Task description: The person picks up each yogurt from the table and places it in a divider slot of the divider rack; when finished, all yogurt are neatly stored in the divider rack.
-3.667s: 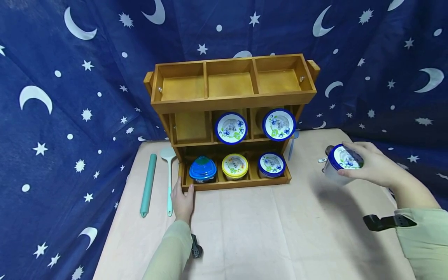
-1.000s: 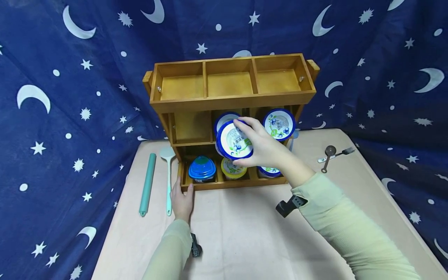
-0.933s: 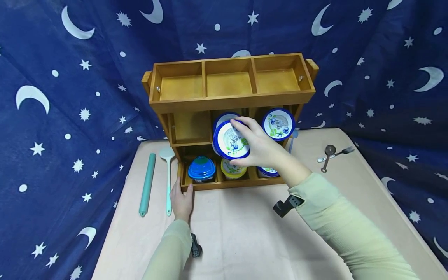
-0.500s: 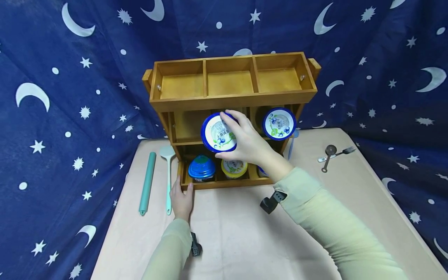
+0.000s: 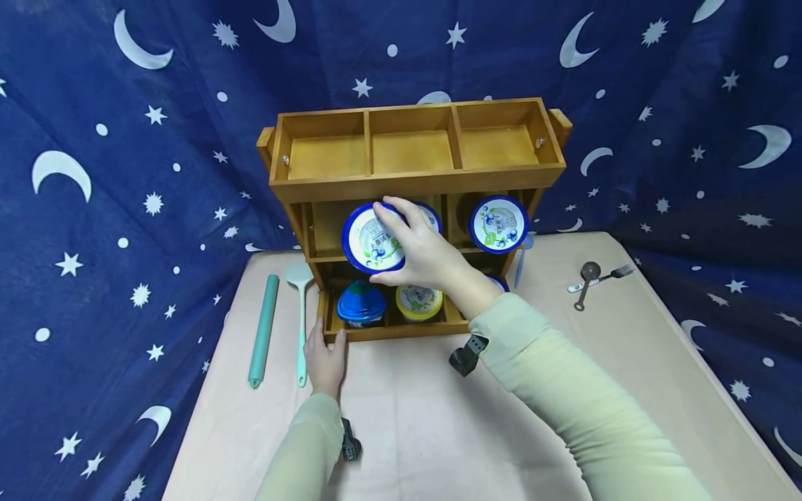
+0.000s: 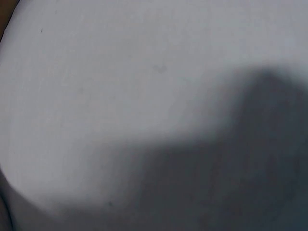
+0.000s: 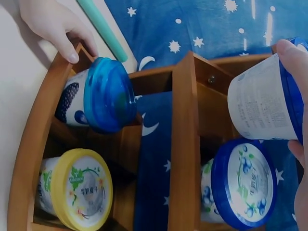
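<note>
My right hand [image 5: 429, 254] grips a white tub with a blue lid [image 5: 370, 240], thumb and fingers around its rim. The tub is held at the left compartment of the middle tier of a wooden rack [image 5: 416, 182]; in the right wrist view its white side [image 7: 257, 101] is tilted above that compartment. Just right of it, partly hidden by my hand, sits another blue-lidded tub [image 7: 248, 185]. My left hand [image 5: 326, 362] holds the rack's lower left corner, thumb on the front and fingers along the side. The left wrist view shows mostly tablecloth and shadow.
The middle tier's right compartment bears a blue-lidded tub [image 5: 499, 224]. Below stand a blue domed-lid tub [image 5: 361, 303], a yellow-lidded tub [image 5: 418, 301] and a mostly hidden one. A teal rod [image 5: 264, 330] and a spatula [image 5: 302, 320] lie left, a spoon [image 5: 587, 282] and fork [image 5: 617, 273] right.
My right hand has carried the blue-lidded tub from the table's right side, over the middle compartment, leftward to the left one. My left hand stays at the rack's corner.
</note>
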{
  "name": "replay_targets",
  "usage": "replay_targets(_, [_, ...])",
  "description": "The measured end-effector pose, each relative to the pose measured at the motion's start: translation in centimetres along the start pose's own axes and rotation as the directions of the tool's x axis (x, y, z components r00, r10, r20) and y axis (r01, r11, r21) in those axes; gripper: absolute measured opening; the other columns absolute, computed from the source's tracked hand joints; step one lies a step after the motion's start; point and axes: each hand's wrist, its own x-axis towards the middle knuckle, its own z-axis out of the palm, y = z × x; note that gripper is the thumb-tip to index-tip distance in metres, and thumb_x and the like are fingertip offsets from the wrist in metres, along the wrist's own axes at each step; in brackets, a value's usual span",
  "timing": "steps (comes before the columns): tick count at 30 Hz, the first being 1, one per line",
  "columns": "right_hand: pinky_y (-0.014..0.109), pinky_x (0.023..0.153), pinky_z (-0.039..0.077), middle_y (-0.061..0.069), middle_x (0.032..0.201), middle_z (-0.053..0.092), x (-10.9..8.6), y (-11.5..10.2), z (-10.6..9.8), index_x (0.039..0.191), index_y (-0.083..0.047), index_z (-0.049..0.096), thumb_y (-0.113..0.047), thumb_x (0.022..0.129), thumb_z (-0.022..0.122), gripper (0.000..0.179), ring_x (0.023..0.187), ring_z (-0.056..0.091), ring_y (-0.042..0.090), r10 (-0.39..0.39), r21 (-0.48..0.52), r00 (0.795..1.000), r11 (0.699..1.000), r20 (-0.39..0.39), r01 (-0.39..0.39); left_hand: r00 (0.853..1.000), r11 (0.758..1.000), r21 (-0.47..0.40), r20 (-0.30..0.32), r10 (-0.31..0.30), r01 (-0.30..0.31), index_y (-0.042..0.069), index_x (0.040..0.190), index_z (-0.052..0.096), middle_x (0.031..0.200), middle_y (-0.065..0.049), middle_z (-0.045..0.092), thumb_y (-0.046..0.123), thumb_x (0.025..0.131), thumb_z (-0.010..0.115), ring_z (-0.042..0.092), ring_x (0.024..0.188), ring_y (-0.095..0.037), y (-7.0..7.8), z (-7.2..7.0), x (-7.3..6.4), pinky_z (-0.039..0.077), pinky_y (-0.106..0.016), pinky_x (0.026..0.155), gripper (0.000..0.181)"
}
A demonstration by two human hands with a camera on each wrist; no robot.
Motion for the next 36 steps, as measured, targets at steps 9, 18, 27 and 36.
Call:
replay_targets(9, [0.042,0.102,0.039,0.019,0.147,0.022,1.5,-1.7,2.2,0.145,-0.005,0.031,-0.051,0.068,0.078,0.102,0.128,0.034,0.036,-0.009,-0.056,1.0,0.998,0.017,0.01,1.0,1.0,0.011,-0.004,-0.008,0.008,0.017,0.148,0.028,0.148,-0.01,0.033,0.052,0.092,0.047,0.027,0.134,-0.031,-0.4,-0.2,-0.2,0.025,-0.05,0.108,0.069])
replay_targets(18, [0.04,0.104,0.037,0.018,0.148,0.02,2.1,-1.9,4.3,0.147,-0.007,0.027,-0.053,0.071,0.075,0.101,0.129,0.033,0.036,0.06,-0.092,0.997,0.994,0.046,-0.056,1.0,1.0,0.005,-0.009,0.002,-0.002,0.018,0.148,0.029,0.148,-0.01,0.034,0.054,0.092,0.046,0.027,0.134,-0.031,-0.2,0.0,-0.3,0.025,-0.049,0.109,0.069])
replay_targets(27, [0.041,0.103,0.038,0.016,0.149,0.018,2.5,-1.1,5.0,0.15,-0.012,0.019,-0.055,0.073,0.072,0.103,0.129,0.032,0.035,0.21,-0.116,0.969,0.974,0.129,-0.196,1.0,1.0,0.005,0.003,-0.012,0.012,0.018,0.148,0.028,0.148,-0.01,0.033,0.053,0.092,0.047,0.027,0.134,-0.03,0.0,0.1,-0.2,0.025,-0.05,0.109,0.069])
replay_targets(36, [0.043,0.104,0.036,0.022,0.145,0.023,3.2,-0.6,5.5,0.148,-0.007,0.021,-0.052,0.074,0.073,0.102,0.125,0.038,0.039,0.185,-0.185,0.973,0.97,0.138,-0.158,1.0,1.0,0.026,-0.009,-0.005,0.005,0.019,0.148,0.028,0.148,-0.009,0.034,0.054,0.092,0.046,0.028,0.134,-0.03,-0.1,0.3,0.0,0.025,-0.048,0.109,0.068])
